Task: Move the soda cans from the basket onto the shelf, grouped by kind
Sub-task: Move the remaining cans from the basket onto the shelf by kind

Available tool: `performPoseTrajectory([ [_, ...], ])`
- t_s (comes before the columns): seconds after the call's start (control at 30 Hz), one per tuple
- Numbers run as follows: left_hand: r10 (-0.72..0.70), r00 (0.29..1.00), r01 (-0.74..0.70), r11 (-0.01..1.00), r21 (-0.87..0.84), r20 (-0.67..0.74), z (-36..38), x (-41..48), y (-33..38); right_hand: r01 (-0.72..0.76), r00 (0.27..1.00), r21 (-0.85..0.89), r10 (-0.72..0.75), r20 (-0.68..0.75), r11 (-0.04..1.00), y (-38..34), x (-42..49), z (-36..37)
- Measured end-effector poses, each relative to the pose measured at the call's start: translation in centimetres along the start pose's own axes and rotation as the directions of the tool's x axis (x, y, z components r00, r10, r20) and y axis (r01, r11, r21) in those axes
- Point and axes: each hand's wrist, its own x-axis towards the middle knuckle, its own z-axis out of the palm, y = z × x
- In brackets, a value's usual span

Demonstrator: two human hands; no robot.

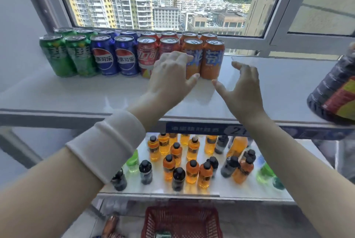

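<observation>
As left hand point(171, 76) and right hand point(242, 87) show grips apart, soda cans point(123, 55) stand grouped beyond; basket point(192, 218) below holds one green can point(163, 235).

Top shelf point(269, 87): bare surface runs from the rightmost orange can point(212, 59) to the large dark bottle point(334, 93) at the right edge. A bare strip also runs along the front. The double row of soda cans point(107, 55) fills the rear left, backed by the window frame point(247, 42). Small bottles point(192, 168) crowd the lower shelf point(226, 188).
</observation>
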Motion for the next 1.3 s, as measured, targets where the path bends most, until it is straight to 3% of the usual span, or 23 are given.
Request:
performPoseTrajectory([
  [0.4, -0.119, 0.992, 0.117, 0.991, 0.061, 0.036, -3.0, -15.8, 2.0, 0.214, 0.974, -0.027, -0.211, 0.080, 0.977, -3.2, -14.1, -3.0],
  [0.8, -0.173, 0.975, 0.157, 0.981, 0.117, 0.140, -3.8, -30.6, 2.9, 0.173, 0.963, -0.049, -0.158, 0.218, 0.984, -3.6, -29.6, -4.4],
  [1.3, -0.207, 0.943, 0.197, 0.978, 0.065, 0.261, -4.9, -43.9, 1.0, -0.004, 0.933, -0.099, 0.040, 0.359, 0.995, -5.4, -44.1, -4.2],
])
